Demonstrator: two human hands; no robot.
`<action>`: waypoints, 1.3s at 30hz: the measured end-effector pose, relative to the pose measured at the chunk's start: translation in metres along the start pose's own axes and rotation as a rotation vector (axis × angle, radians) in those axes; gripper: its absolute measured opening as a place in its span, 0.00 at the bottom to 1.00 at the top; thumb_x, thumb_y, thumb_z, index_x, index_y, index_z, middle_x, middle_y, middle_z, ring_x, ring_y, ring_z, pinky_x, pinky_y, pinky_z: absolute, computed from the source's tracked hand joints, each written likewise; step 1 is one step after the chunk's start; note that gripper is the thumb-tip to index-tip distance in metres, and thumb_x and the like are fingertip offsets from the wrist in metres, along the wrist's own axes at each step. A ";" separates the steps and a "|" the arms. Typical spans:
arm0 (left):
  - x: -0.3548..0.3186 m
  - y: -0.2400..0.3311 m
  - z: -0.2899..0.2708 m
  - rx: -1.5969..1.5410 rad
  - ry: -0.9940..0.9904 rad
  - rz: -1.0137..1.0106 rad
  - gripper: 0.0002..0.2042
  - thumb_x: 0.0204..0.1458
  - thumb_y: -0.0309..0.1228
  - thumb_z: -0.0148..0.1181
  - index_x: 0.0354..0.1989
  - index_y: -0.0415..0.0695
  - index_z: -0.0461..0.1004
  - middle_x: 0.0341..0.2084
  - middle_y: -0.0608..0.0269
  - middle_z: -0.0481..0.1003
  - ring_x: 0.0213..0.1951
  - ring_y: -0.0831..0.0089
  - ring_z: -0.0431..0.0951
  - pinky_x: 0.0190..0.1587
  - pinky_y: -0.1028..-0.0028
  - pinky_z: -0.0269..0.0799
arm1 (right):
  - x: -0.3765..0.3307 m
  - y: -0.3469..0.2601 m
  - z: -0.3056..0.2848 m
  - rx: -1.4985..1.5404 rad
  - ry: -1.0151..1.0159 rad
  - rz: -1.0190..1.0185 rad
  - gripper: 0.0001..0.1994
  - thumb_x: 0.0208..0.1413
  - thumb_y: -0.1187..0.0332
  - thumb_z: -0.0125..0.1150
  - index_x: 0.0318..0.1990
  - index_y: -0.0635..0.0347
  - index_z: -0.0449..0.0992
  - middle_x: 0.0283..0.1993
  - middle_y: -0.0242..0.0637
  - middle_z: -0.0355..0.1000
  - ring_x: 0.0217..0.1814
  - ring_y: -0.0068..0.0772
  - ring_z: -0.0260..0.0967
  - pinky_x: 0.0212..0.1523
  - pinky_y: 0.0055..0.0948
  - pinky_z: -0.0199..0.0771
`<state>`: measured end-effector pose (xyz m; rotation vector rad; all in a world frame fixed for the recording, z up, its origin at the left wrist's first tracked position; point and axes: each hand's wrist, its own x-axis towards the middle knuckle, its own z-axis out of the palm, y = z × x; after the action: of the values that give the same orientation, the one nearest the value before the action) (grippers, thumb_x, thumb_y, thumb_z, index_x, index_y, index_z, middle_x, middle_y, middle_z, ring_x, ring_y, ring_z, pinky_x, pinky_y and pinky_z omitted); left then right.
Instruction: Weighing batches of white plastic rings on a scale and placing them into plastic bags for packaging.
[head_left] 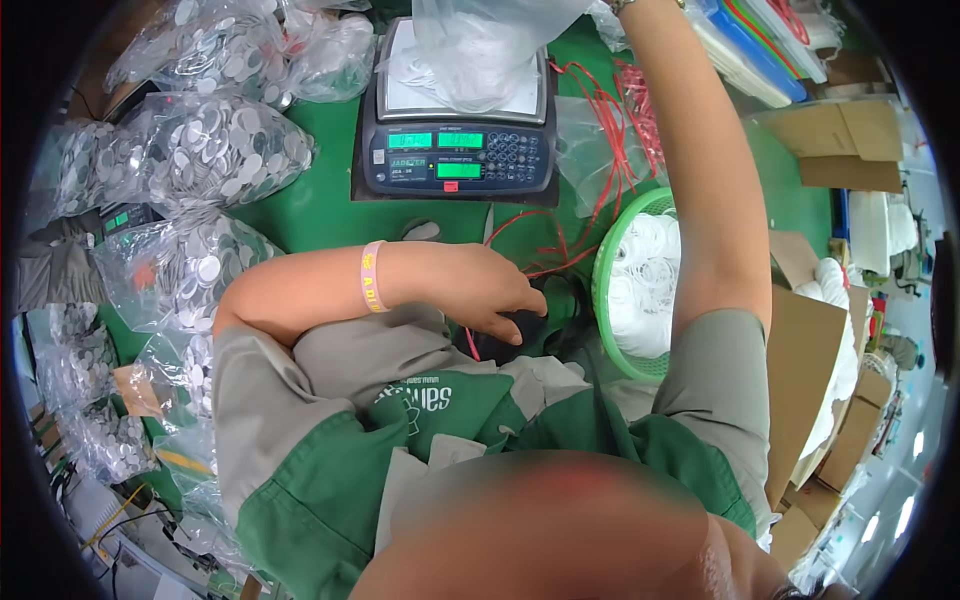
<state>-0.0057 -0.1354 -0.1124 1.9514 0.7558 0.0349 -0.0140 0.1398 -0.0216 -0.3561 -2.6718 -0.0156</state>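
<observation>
My left hand reaches across my front, a pink and yellow band on its wrist. Its fingers are loosely bent, with thumb and fingertips apart, over a dark object whose kind I cannot make out. No grip on it shows. My right forearm stretches to the top edge, where the hand is cut off. Left of that wrist, a clear plastic bag with white contents rests on the pan of a dark digital scale, its green displays lit. A green basket holding white coiled pieces stands by my right arm.
Clear bags of round silvery discs line the left side of the green table. Red plastic ties lie right of the scale, near an empty-looking clear bag. Cardboard boxes stand at the right, with stacked coloured sheets farther back.
</observation>
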 end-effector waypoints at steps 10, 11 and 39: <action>-0.005 -0.004 0.006 -0.009 0.042 0.033 0.22 0.48 0.39 0.55 0.48 0.39 0.64 0.34 0.50 0.71 0.37 0.55 0.72 0.38 0.63 0.66 | -0.002 -0.014 0.005 0.287 0.182 0.281 0.14 0.56 0.61 0.44 0.32 0.64 0.70 0.34 0.47 0.69 0.34 0.41 0.69 0.36 0.33 0.68; -0.005 -0.004 0.006 -0.002 0.040 0.042 0.22 0.47 0.38 0.55 0.48 0.38 0.64 0.34 0.50 0.71 0.37 0.55 0.72 0.39 0.62 0.66 | -0.006 -0.022 0.000 0.488 0.184 0.421 0.14 0.57 0.61 0.44 0.32 0.64 0.70 0.34 0.45 0.70 0.34 0.36 0.70 0.35 0.30 0.70; 0.005 0.004 0.006 0.099 -0.077 -0.026 0.22 0.47 0.42 0.54 0.46 0.37 0.67 0.35 0.50 0.72 0.40 0.55 0.71 0.41 0.63 0.66 | -0.495 -0.008 0.106 0.759 0.394 1.755 0.07 0.54 0.68 0.47 0.30 0.60 0.69 0.28 0.33 0.69 0.26 0.23 0.66 0.23 0.23 0.65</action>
<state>0.0025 -0.1386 -0.1140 2.0238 0.7446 -0.0948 0.3690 0.0174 -0.3292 -1.8814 -1.0725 1.1798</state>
